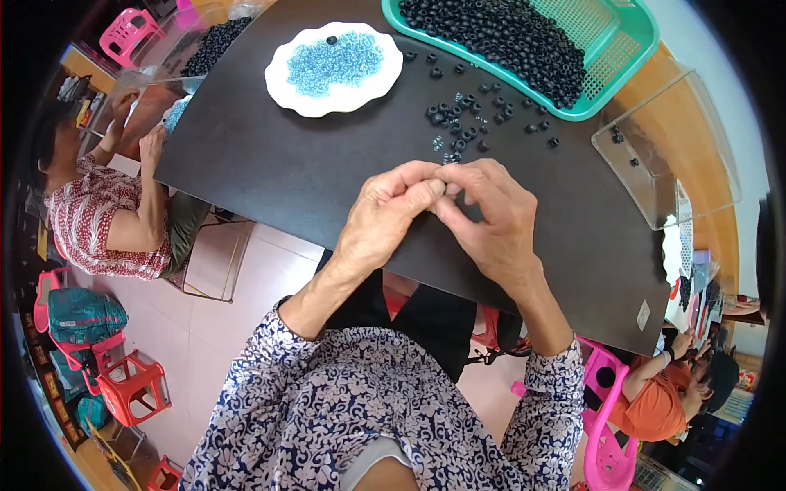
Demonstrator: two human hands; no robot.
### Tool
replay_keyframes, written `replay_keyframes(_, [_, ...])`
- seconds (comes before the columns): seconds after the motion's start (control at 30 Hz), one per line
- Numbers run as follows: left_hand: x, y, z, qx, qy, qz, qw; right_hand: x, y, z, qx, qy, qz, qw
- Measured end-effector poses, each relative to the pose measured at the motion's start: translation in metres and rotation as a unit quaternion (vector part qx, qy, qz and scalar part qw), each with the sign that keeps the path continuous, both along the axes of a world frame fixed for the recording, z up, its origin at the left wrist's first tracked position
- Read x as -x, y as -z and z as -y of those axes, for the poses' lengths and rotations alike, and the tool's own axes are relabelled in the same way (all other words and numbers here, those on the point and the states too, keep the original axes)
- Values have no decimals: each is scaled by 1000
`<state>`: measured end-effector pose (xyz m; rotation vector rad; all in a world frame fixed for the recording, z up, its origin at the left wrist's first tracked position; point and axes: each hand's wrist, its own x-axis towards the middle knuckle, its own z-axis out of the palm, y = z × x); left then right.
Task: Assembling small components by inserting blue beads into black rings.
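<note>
Over the dark table, my left hand (pixel 378 214) and my right hand (pixel 498 219) meet at the fingertips. Both are closed in a pinch around something small, mostly hidden by the fingers. Just beyond them lies a loose scatter of small black barrel-shaped plastic pieces (pixel 466 133), with a few tiny coil springs (pixel 438 142) among them. A white scalloped plate (pixel 282 92) to the far left carries a heap of bluish springs (pixel 336 65) and one black piece. At the far right, a green plastic basket (pixel 641 51) holds a big pile of the black pieces (pixel 524 49).
A clear plastic bin (pixel 696 155) with a few black pieces stands along the table's right side. One person (pixel 115 196) works at the left end, another (pixel 663 401) at the right. A pink chair (pixel 606 425) and a red stool (pixel 135 389) stand on the floor.
</note>
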<state>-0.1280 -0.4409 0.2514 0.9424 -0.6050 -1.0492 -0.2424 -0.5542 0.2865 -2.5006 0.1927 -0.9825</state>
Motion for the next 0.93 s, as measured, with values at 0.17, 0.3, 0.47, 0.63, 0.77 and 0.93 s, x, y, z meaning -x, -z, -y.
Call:
replay_keyframes(0.17, [2, 0, -2, 55, 51, -135, 988, 2, -3, -2, -111, -6, -7, 994])
replay_keyframes(0.3, [2, 2, -3, 70, 78, -153, 983, 5, -4, -3, -137, -4, -22, 990])
replay_keyframes(0.47, [2, 1, -1, 62, 72, -144, 985, 3, -2, -2, -132, -9, -5, 991])
replay_keyframes(0.63, [1, -3, 0, 48, 80, -190, 977, 6, 5, 1, -207, -31, 5, 978])
replay_keyframes(0.77, [-1, -2, 0, 46, 67, -190, 978, 6, 8, 3, -290, -69, 5, 955])
replay_keyframes(0.93, [1, 17, 3, 78, 88, -254, 960, 7, 6, 5, -280, -61, -26, 958])
